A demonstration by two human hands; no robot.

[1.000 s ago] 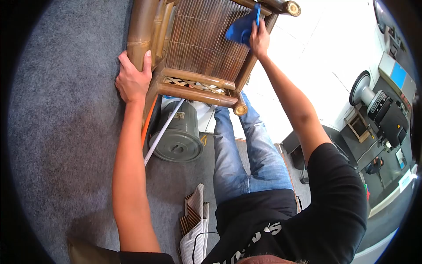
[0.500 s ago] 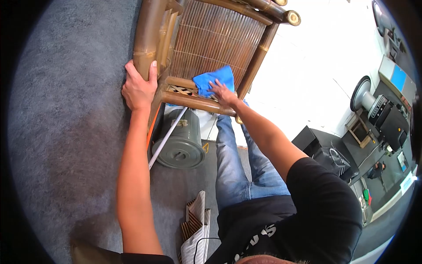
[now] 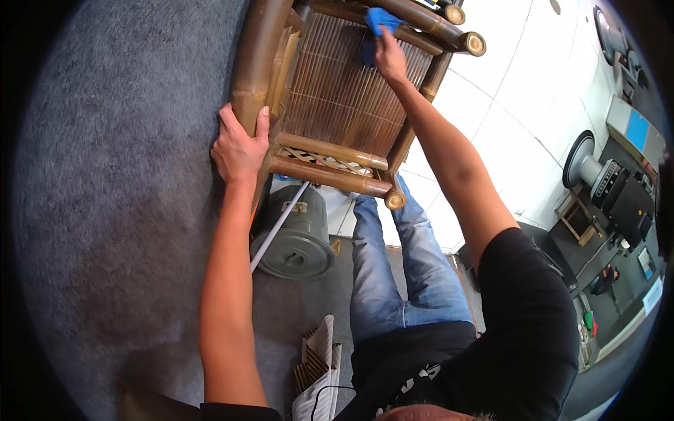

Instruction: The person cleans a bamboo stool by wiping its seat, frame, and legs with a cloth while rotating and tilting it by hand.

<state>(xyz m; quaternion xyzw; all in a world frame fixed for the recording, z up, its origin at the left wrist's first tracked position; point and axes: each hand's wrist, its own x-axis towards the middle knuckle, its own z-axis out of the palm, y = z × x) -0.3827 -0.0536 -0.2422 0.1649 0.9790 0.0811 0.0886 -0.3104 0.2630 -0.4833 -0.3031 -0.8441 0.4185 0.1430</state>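
One blue cloth (image 3: 381, 21) juts past gripping right fingers (image 3: 388, 50); left fingers (image 3: 237, 146) clasp thick bamboo (image 3: 262, 67).

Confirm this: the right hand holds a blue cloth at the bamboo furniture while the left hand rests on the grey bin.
Wrong about the left hand: the head view shows it gripping a thick bamboo pole, not resting on the grey bin. The right hand does hold a blue cloth at the bamboo furniture.
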